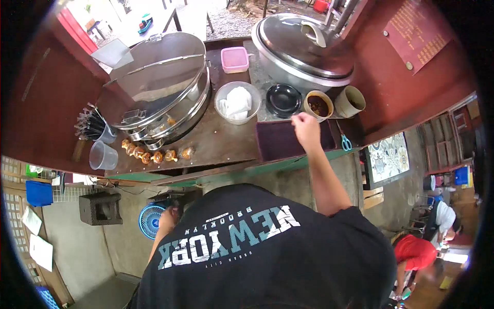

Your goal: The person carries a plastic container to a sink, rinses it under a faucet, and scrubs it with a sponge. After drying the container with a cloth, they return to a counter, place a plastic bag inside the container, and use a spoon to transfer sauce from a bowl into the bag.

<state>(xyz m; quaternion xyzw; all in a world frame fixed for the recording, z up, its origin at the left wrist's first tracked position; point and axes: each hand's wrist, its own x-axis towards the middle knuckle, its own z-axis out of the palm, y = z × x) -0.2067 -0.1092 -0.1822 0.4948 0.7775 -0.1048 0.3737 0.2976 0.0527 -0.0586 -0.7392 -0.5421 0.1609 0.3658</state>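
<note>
Reaching forward, the right hand hung over the far edge of a maroon tray, just short of a cup of dark sauce that stood on the surface between a black dish and an empty cup. Its fingers were drawn together and curled downward; whether they pinched anything could not be told. The left hand hung low at the person's side near a blue fan, and its grip was too dim to read.

Doing this well probably called for a low, steady wrist. The sauce cup sat close among its neighbours, so a careless knuckle could tip it. Approaching from the tray side looked safest. The scissors lay near the forearm and were best left undisturbed.
</note>
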